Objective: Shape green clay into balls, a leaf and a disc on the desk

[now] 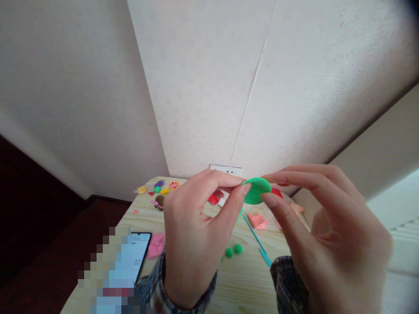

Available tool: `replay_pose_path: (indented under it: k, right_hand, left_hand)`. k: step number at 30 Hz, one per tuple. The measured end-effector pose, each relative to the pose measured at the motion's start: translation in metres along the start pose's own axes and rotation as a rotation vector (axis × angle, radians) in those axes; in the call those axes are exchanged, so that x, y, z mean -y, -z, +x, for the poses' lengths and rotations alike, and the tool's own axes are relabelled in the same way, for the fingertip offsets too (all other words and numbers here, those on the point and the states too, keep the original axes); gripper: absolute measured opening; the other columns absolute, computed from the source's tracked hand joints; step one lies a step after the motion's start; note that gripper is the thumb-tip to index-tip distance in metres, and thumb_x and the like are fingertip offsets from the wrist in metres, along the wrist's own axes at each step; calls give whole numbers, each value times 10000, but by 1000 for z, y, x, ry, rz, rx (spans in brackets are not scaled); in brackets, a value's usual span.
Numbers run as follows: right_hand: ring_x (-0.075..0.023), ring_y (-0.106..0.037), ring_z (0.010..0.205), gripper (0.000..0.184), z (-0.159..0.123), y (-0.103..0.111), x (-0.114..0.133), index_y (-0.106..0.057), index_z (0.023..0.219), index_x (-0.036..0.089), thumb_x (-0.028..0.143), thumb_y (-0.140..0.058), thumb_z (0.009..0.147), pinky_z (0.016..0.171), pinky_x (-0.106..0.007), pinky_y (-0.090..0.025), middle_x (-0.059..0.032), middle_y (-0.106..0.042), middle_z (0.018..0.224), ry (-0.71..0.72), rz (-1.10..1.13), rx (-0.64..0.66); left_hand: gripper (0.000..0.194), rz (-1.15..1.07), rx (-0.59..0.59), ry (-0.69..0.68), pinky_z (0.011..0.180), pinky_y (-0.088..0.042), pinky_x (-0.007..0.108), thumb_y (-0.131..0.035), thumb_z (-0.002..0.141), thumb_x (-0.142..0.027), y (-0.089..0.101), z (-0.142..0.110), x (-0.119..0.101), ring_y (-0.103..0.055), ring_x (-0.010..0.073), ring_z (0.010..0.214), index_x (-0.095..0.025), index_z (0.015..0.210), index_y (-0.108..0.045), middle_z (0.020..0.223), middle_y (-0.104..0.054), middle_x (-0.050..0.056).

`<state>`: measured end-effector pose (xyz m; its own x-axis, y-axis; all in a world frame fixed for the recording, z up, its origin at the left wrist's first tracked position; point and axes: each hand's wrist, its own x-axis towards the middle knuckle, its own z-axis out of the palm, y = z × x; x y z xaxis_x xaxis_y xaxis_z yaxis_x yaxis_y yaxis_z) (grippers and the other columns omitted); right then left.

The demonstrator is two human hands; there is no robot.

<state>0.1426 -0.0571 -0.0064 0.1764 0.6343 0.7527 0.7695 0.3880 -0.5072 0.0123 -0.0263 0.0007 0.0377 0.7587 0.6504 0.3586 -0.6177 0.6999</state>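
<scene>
While both of our hands are raised above the wooden table point(242, 283), our right hand point(343, 231) has its thumb and fingertips in a narrow pinch on one edge of the green disc point(257, 192). Our left hand point(196, 222) pinches the opposite edge just as narrowly. We judge that this light hold at the rim spares the soft sheet from creasing and leaves its face in our view. The disc hangs in the air between the hands: one disc, two hands.

Below lies one phone point(140, 250), partly masked, at our left, probably set aside to be easy to glance at. One pink lump point(156, 246) sits just beside it. Under our hands we count two green balls point(233, 250), with a sliver of green at the left that may be a third. They sit apart, perhaps so they don't stick together. Near them are one thin teal stick point(253, 232) and one broader teal blade point(265, 257).

Farther off, we see one salmon lump point(258, 221) and one brown figure point(159, 200). At the far left corner six small colourful pieces point(164, 191) are grouped, seemingly out of our way. Behind everything, one socket plate point(225, 168) shows on the wall point(209, 87).
</scene>
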Motion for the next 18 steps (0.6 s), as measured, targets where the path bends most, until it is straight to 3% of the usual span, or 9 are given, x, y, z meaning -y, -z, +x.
replay_pose_path:
  k: [6, 12, 15, 18]
  right_hand:
    - [-217, -579, 806, 32, -1, -2, 0, -627, 790, 262, 257, -642, 817, 697, -373, -373, -18, -629, 841, -31, 12, -58]
    - [-204, -571, 772, 55, -2, -2, 3, -620, 767, 260, 261, -642, 818, 698, -371, -368, -10, -617, 799, -36, -16, -85]
    - [-200, -578, 788, 51, -2, -2, 5, -632, 780, 265, 269, -626, 831, 718, -374, -375, -4, -621, 811, -61, 1, -74]
    - [-209, -589, 842, 44, 0, 0, 3, -660, 848, 291, 312, -625, 833, 721, -369, -384, 0, -640, 878, -48, 36, 4]
  left_hand:
    - [101, 2, 80, -38, 627, -508, 282, -621, 808, -188, 0, 1, -2, -658, 139, 696, -242, 725, -637, 735, -715, -34]
    - [120, -77, 149, -6, 691, -545, 294, -669, 763, -203, 0, 3, -4, -663, 157, 734, -228, 880, -663, 864, -733, -8]
    - [39, -99, 134, -4, 679, -546, 289, -647, 788, -210, -1, 3, -5, -667, 155, 731, -231, 816, -663, 813, -729, -16]
    - [91, -100, 72, 6, 661, -547, 306, -612, 818, -207, -1, 1, -3, -672, 162, 727, -253, 749, -652, 763, -721, -22]
